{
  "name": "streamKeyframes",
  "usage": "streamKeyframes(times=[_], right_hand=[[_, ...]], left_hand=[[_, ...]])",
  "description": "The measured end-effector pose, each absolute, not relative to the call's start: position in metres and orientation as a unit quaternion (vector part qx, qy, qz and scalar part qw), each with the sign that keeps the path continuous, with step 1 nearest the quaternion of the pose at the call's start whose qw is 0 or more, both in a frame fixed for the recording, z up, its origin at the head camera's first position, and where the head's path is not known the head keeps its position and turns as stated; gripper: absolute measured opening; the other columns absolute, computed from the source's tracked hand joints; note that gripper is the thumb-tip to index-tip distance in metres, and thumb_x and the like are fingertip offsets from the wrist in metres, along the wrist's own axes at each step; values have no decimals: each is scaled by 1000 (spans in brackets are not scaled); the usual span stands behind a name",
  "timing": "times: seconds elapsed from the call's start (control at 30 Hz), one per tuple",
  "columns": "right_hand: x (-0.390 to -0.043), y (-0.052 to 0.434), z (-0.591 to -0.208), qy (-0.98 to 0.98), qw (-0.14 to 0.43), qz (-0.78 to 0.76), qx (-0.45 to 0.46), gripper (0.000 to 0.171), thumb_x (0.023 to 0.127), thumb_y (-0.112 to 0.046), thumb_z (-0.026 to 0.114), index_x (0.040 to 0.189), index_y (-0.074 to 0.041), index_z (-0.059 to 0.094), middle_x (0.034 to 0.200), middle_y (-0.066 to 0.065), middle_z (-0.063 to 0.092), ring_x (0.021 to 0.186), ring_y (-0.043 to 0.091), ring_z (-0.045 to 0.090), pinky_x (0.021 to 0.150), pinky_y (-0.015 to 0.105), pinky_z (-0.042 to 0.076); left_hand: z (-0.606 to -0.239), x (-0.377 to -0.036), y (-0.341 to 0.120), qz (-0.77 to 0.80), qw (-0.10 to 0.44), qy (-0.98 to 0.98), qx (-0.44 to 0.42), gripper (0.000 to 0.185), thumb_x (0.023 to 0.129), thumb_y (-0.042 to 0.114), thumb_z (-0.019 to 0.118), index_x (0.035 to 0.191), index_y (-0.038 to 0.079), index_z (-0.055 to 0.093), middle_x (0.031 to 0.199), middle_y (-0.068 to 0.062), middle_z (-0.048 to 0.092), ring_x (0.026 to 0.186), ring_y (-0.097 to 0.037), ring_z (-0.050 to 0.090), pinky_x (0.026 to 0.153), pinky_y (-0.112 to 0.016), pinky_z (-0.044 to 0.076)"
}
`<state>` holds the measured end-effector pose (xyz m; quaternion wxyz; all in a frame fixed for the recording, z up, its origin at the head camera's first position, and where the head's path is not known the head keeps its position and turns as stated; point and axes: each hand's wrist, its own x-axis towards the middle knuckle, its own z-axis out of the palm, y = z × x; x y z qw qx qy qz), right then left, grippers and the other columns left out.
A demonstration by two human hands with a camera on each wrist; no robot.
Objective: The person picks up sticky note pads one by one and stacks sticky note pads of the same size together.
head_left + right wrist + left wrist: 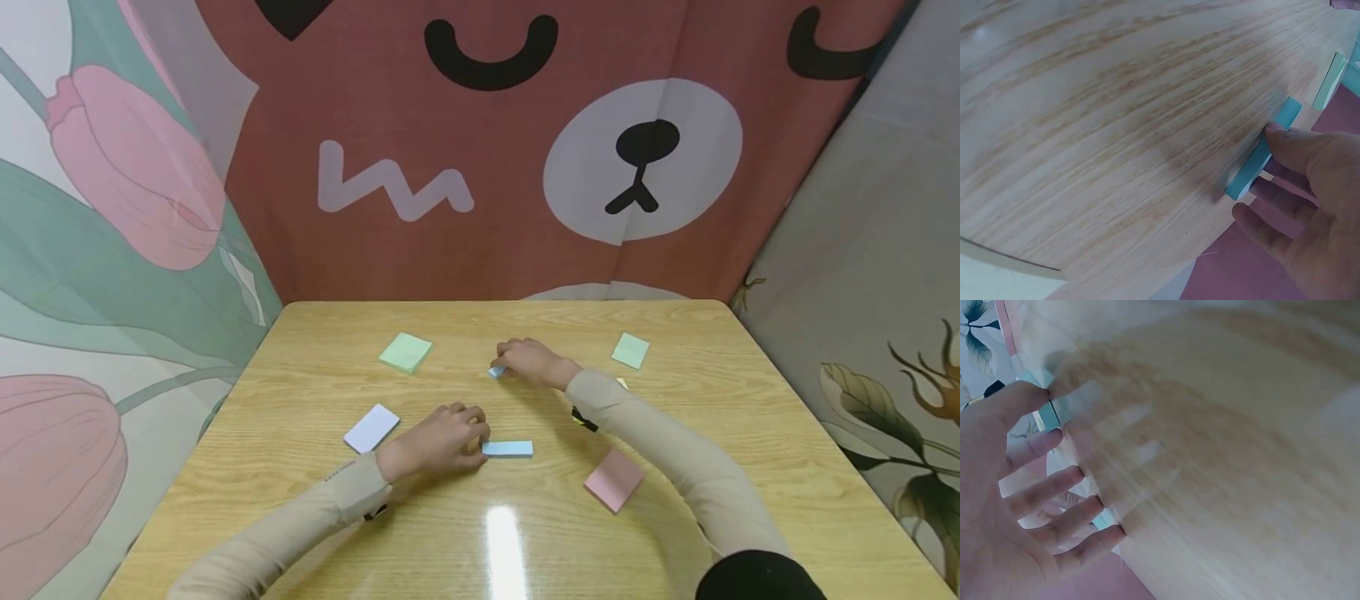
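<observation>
Near the middle of the table, my left hand (pixel 442 437) pinches the left end of a narrow light-blue sticky note pad (pixel 510 450), which lies flat. The left wrist view shows the thumb and index fingertips at either side of that blue pad's end, with the other fingers spread. Farther back, my right hand (pixel 532 364) holds a second blue sticky note pad (pixel 1263 153) between thumb and fingers. In the right wrist view this strip sits on or just above the wood; I cannot tell which. From the head, the right fingers hide most of it.
On the wooden table (pixel 300 500) are two green note pads (pixel 406 352) at the back left and back right, a pale lilac pad (pixel 372 428) by the left wrist and a pink pad (pixel 614 481) below the right forearm. Something yellow (pixel 622 383) peeks out behind the right sleeve.
</observation>
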<state>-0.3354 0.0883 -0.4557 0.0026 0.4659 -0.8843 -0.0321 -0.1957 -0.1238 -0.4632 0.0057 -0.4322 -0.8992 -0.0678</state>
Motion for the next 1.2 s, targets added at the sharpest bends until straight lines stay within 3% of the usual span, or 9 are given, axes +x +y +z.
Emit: streamKeyframes(times=[0.4, 1.2], right_hand=[[-333, 86, -452, -890, -27, -24, 455, 27, 95, -18, 67, 121, -18, 71, 106, 3, 61, 92, 19, 61, 72, 34, 48], [-334, 87, -454, -882, -2, -32, 470, 17, 94, -16, 69, 105, -3, 71, 95, 7, 61, 82, 19, 60, 68, 30, 51]], left_hand=[[-465, -198, -126, -67, 7, -895, -440, 21, 96, 37, 63, 105, 19, 69, 121, -4, 61, 107, -23, 56, 86, -40, 51], [-460, -195, -126, -59, 6, -899, -434, 22, 96, 36, 64, 106, 18, 70, 122, -5, 62, 109, -23, 56, 88, -39, 50]])
